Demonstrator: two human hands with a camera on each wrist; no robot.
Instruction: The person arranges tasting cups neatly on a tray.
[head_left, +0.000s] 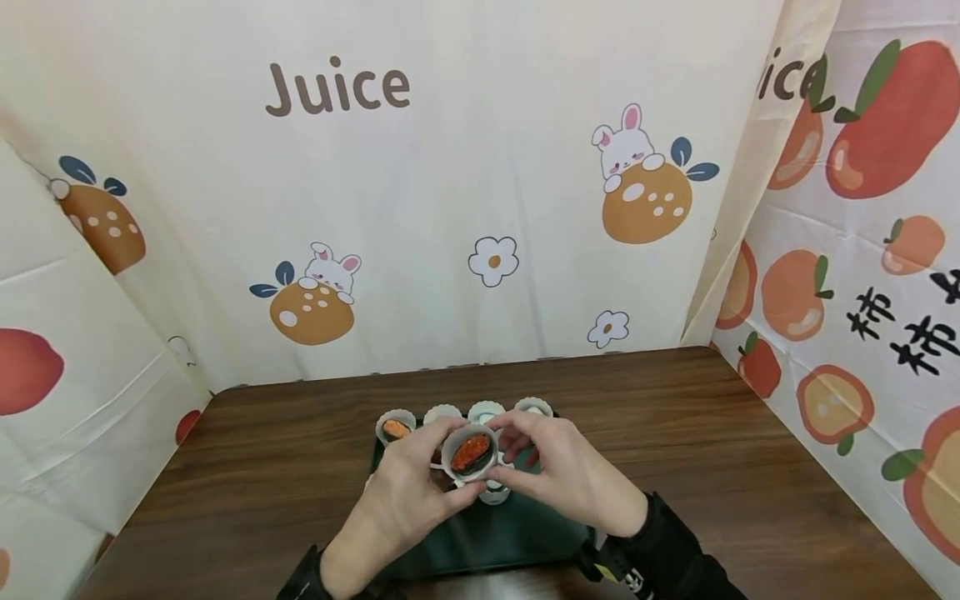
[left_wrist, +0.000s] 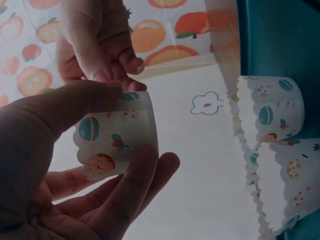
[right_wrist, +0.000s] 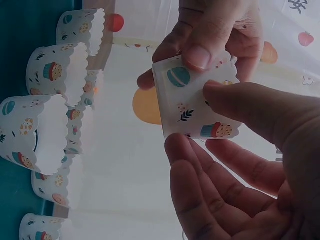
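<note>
Both hands hold a white paper baking cup (left_wrist: 122,132) with a scalloped rim and printed macarons and cookies, raised above the tray. Inside it, in the head view, lies a piece of food (head_left: 471,454) with an orange-red top and a dark side, like sushi. My left hand (head_left: 408,483) grips the cup from the left, thumb on one side and fingers on the other. From the right, my right hand (head_left: 562,467) pinches it between thumb and fingertips, as the right wrist view shows. The cup's underside is hidden in the head view.
On a dark green tray (head_left: 517,537) stand several similar paper cups; one at the back left (head_left: 396,427) contains an orange piece. The tray lies on a brown wooden table (head_left: 720,467). Fruit-printed curtains (head_left: 450,192) enclose the back and sides.
</note>
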